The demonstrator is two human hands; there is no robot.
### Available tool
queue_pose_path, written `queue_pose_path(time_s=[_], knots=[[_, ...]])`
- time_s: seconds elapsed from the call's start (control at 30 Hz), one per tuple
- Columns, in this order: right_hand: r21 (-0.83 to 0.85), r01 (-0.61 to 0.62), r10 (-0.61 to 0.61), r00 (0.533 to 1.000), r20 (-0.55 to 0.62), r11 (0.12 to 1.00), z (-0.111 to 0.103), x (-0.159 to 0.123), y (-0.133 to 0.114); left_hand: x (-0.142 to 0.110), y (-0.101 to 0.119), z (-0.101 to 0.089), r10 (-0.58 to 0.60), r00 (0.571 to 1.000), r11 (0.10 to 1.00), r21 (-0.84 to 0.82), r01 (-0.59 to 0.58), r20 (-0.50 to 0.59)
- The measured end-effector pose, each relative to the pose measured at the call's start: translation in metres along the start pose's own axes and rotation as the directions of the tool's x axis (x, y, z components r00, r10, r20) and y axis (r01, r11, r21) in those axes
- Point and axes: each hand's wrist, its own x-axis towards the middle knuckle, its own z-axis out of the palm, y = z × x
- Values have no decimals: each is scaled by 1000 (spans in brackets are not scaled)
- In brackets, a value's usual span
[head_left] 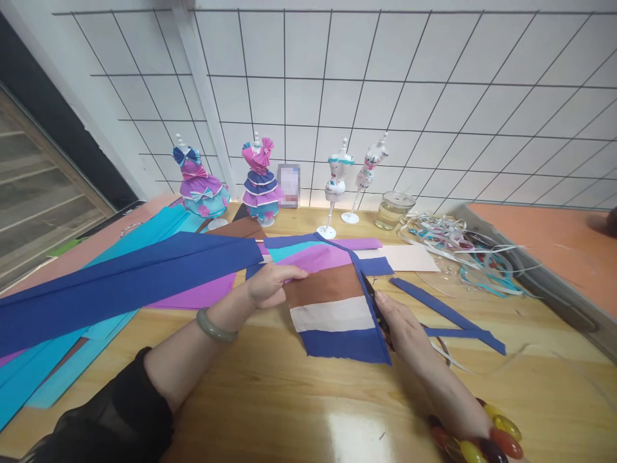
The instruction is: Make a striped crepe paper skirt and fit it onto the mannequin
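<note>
My left hand (270,285) is closed, pinching the left edge of a stack of coloured paper strips (332,308) banded purple, brown, white and dark blue. My right hand (402,325) is closed on dark scissors (371,292), whose blades run along the right edge of the stack. A thin dark blue sliver hangs down that edge. Cut blue strips (448,318) lie on the wooden table (289,399) just right of my right hand. A green bangle sits on my left wrist and a beaded bracelet on my right.
Long blue, cyan and purple paper sheets (120,283) spread to the left. Two dressed mini mannequins (202,186) and two bare ones (337,186) stand by the grid wall. A glass jar (394,209) and tangled ribbons (457,247) lie at the back right.
</note>
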Motion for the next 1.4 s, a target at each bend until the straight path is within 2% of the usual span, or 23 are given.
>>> queue_pose_path(time_s=[0.07,0.2,0.37,0.5,0.57,0.67,0.93,1.1,1.27,1.4], knots=[[10,7,-7,1000,-24,1000,0,1,-1,-1,0,3,-6,999,998,55,8,-35],[48,-13,14,999,-28,999,0,3,-3,-2,-3,8,16,1000,994,107,-17,11],[76,-53,58,997,-54,996,0,4,1,-1,-8,1,78,994,963,262,-56,-75],[66,-81,81,997,-8,995,-1,5,5,1,-11,-4,111,993,948,304,-96,-33],[81,-78,80,996,-30,994,0,5,5,2,-11,-2,94,996,938,335,-88,-2],[117,-71,78,995,-58,991,1,5,3,1,-11,5,76,996,944,318,-84,36],[95,-71,80,993,-91,993,2,5,1,1,-9,15,176,984,921,351,-172,21],[120,-97,106,992,-74,988,2,4,-4,1,-8,18,173,985,935,316,-161,-12],[113,-107,116,991,-70,988,3,4,-3,1,-9,16,115,993,952,288,-102,-27],[106,-115,122,991,-56,988,3,3,-2,2,-10,17,150,987,954,271,-129,-58]])
